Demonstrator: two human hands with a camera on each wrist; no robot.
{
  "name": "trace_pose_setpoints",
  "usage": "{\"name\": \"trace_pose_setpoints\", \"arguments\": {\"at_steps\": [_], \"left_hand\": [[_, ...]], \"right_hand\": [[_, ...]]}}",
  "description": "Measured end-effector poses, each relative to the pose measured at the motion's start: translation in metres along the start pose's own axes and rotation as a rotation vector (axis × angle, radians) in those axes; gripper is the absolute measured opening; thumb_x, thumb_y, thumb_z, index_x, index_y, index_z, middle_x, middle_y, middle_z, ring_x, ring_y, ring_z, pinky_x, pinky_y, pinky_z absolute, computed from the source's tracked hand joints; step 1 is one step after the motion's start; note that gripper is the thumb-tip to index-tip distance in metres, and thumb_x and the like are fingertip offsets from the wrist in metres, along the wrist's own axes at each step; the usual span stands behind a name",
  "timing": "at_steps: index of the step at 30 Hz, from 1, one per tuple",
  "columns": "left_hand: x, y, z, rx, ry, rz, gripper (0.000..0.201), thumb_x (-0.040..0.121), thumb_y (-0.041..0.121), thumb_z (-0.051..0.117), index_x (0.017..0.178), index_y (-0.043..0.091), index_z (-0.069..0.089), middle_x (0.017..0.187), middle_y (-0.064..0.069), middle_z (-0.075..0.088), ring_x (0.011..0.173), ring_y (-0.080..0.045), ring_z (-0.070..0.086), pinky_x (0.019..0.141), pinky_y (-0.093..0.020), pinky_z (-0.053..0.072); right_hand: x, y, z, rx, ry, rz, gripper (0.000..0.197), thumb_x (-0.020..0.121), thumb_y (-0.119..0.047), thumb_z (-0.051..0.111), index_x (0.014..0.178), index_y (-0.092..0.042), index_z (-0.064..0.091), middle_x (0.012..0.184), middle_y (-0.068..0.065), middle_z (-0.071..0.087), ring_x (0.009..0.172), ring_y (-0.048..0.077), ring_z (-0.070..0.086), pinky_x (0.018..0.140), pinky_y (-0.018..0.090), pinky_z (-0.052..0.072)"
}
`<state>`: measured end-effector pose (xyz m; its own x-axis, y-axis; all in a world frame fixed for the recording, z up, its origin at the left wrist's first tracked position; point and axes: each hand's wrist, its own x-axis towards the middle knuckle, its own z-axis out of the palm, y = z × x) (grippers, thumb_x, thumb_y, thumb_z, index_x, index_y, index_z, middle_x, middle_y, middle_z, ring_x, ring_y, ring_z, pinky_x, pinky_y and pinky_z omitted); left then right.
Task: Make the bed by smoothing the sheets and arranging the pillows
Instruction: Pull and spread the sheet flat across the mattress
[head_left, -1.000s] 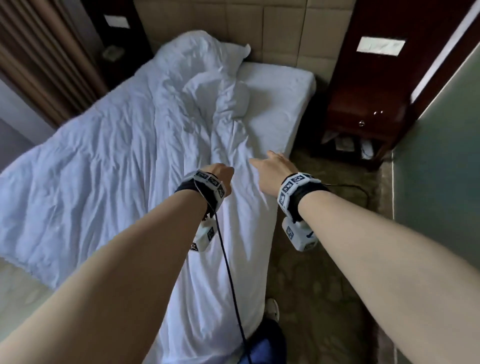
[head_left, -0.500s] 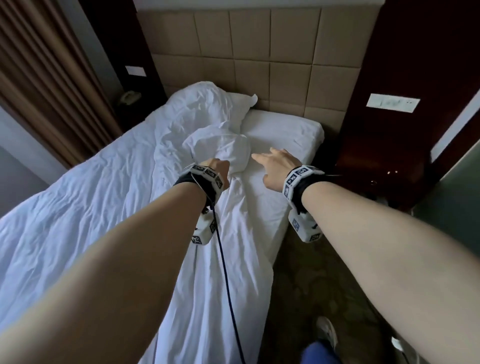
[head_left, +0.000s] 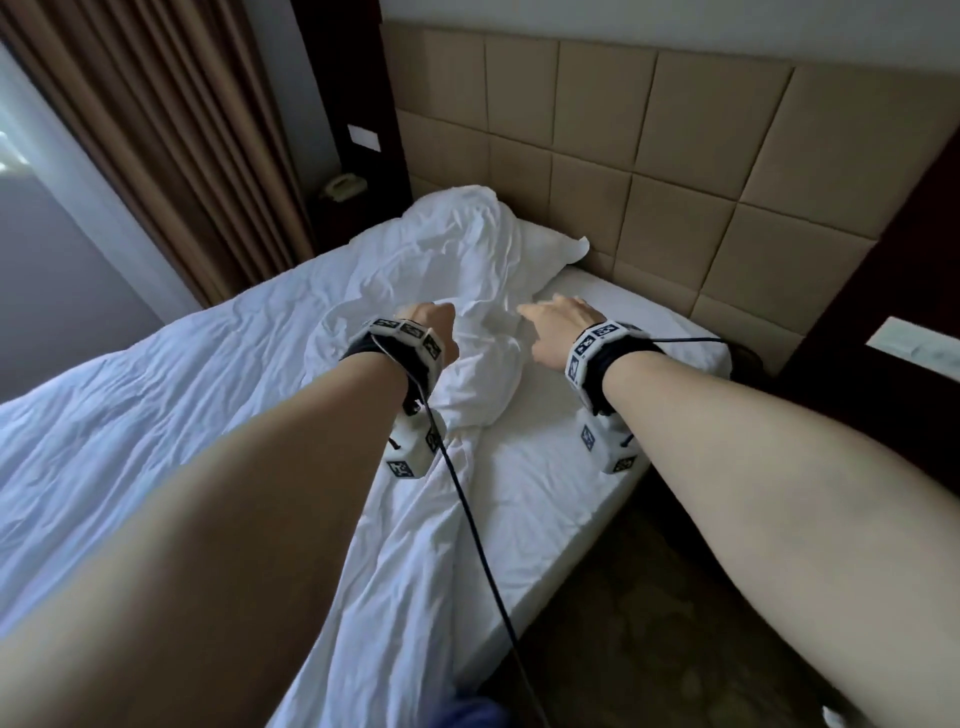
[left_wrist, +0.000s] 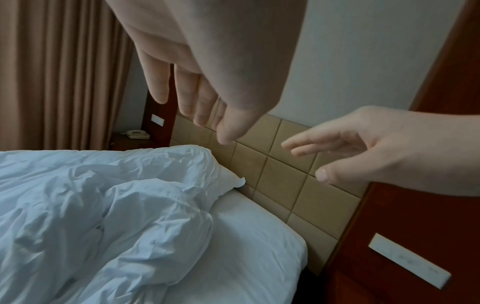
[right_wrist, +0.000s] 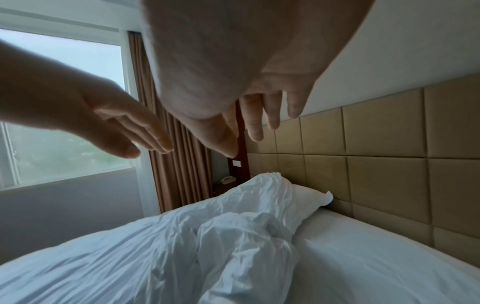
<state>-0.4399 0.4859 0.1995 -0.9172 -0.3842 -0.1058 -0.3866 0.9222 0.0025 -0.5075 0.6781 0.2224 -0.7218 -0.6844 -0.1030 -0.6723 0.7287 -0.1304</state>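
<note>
A crumpled white duvet (head_left: 218, 374) covers most of the bed, bunched into a heap (head_left: 467, 374) near the head. A white pillow (head_left: 545, 254) lies half under it against the headboard. The bare white bottom sheet (head_left: 550, 478) shows on the right side. My left hand (head_left: 431, 327) hovers above the bunched duvet with fingers straight and holds nothing (left_wrist: 197, 102). My right hand (head_left: 556, 325) hangs beside it, fingers stretched toward the duvet, empty (right_wrist: 259, 119).
A padded beige headboard (head_left: 675, 156) stands behind the bed. Dark wooden panels (head_left: 883, 338) with a switch plate flank the right side. Brown curtains (head_left: 171, 145) and a window are at the left. A telephone (head_left: 343, 186) sits on the far nightstand. Patterned carpet (head_left: 649, 623) runs along the bed.
Both hands have moved forward along the bed toward the headboard, from the duvet's lower fold to above the bunched heap. The view has tilted up.
</note>
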Motion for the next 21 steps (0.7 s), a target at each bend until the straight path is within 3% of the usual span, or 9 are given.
{"name": "trace_pose_setpoints", "arguments": {"at_steps": [6, 10, 15, 18, 21], "left_hand": [[0.092, -0.003, 0.027, 0.023, -0.072, -0.082, 0.039, 0.081, 0.023, 0.05, 0.119, 0.015, 0.057, 0.111, -0.008, 0.062, 0.093, -0.03, 0.062, 0.08, -0.043, 0.055], [0.16, -0.007, 0.058, 0.022, -0.129, -0.117, 0.04, 0.083, 0.025, 0.049, 0.122, 0.016, 0.054, 0.112, -0.006, 0.061, 0.099, -0.03, 0.059, 0.085, -0.043, 0.053], [0.233, -0.004, 0.115, -0.09, -0.277, -0.161, 0.042, 0.083, 0.02, 0.053, 0.124, 0.012, 0.052, 0.12, -0.009, 0.058, 0.105, -0.033, 0.059, 0.088, -0.045, 0.052], [0.265, -0.002, 0.154, -0.122, -0.346, -0.199, 0.04, 0.085, 0.021, 0.053, 0.123, 0.01, 0.051, 0.122, -0.011, 0.055, 0.11, -0.034, 0.057, 0.091, -0.043, 0.051], [0.29, 0.01, 0.197, -0.103, -0.369, -0.186, 0.048, 0.088, 0.031, 0.058, 0.129, 0.01, 0.046, 0.132, -0.011, 0.045, 0.126, -0.031, 0.044, 0.102, -0.042, 0.041]], "right_hand": [[0.109, 0.05, 0.01, 0.004, -0.035, -0.092, 0.057, 0.083, -0.016, 0.052, 0.138, -0.028, 0.045, 0.127, 0.015, 0.056, 0.12, 0.038, 0.047, 0.097, 0.043, 0.045], [0.185, 0.092, 0.036, -0.062, -0.063, -0.107, 0.053, 0.089, -0.021, 0.056, 0.14, -0.017, 0.044, 0.138, 0.011, 0.051, 0.128, 0.034, 0.042, 0.106, 0.043, 0.036], [0.274, 0.135, 0.083, -0.102, -0.163, -0.108, 0.059, 0.085, -0.012, 0.053, 0.142, -0.016, 0.04, 0.139, 0.009, 0.049, 0.133, 0.032, 0.036, 0.11, 0.043, 0.032], [0.323, 0.15, 0.114, -0.11, -0.219, -0.138, 0.068, 0.083, -0.01, 0.056, 0.147, -0.018, 0.033, 0.15, 0.01, 0.036, 0.141, 0.03, 0.027, 0.116, 0.044, 0.024], [0.365, 0.162, 0.16, -0.13, -0.306, -0.189, 0.079, 0.083, -0.007, 0.06, 0.152, -0.023, 0.024, 0.162, 0.01, 0.009, 0.149, 0.027, 0.009, 0.121, 0.042, 0.012]]}}
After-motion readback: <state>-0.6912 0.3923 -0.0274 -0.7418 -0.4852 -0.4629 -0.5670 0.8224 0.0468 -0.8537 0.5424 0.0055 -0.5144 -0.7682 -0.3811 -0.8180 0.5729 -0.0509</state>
